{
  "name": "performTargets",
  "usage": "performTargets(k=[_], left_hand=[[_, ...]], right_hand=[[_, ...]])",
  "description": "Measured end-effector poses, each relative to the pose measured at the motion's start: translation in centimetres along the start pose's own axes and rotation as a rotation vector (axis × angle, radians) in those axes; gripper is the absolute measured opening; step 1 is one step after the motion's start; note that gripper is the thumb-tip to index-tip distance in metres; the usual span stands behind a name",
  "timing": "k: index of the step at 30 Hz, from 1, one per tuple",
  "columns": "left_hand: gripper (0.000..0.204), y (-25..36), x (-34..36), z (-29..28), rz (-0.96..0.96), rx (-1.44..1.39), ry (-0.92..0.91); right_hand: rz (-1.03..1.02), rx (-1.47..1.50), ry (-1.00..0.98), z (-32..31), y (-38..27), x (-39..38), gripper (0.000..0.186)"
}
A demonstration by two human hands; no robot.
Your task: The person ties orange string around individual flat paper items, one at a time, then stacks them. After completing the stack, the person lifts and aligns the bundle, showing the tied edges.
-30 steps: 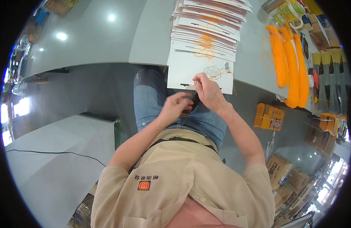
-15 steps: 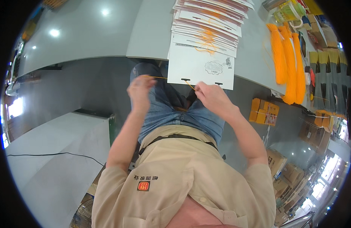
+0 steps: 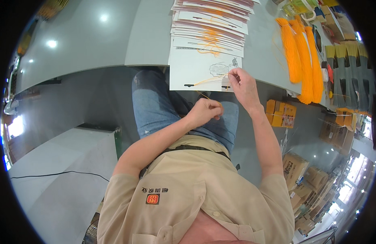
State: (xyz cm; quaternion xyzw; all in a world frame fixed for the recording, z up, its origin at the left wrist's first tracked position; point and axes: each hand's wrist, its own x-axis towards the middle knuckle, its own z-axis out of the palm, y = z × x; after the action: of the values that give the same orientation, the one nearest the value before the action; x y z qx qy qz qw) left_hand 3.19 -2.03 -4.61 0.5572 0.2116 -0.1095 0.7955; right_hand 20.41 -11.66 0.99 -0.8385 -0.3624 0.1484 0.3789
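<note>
A white printed card (image 3: 196,69) with two dark slots lies at the table's near edge, in front of a fanned stack of similar cards (image 3: 208,24) with loose orange strands. An orange cord (image 3: 204,81) runs from the left slot toward the right across the card. My right hand (image 3: 240,83) pinches this cord at the card's right side, near the right slot. Below the card, over my lap, my left hand (image 3: 210,110) is closed on a cord running down from the card. Orange yarn bundles (image 3: 306,65) lie to the right of the cards.
The grey table (image 3: 90,36) spans the top. Brushes (image 3: 344,73), a clear jug (image 3: 291,8) and small items crowd its right end. A yellow box (image 3: 280,114) and cartons (image 3: 297,171) sit below at right. A grey unit (image 3: 62,158) with a black cable stands at lower left.
My left hand has swung from the far left to the right, below the card. My right hand has risen and moved right, onto the card's right side.
</note>
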Motion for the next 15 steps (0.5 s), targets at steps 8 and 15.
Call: performTargets(k=[8,15], left_hand=[[0.028,0.1,3.8,0.6,-0.025,-0.793,-0.001],[0.022,-2.1,0.8,-1.2,-0.329,-0.281,-0.144]], right_hand=[[-0.016,0.024,0.125,1.2,-0.4,-2.0,0.011],[0.423,0.321,-0.177,3.6,0.6,-7.9,0.016]])
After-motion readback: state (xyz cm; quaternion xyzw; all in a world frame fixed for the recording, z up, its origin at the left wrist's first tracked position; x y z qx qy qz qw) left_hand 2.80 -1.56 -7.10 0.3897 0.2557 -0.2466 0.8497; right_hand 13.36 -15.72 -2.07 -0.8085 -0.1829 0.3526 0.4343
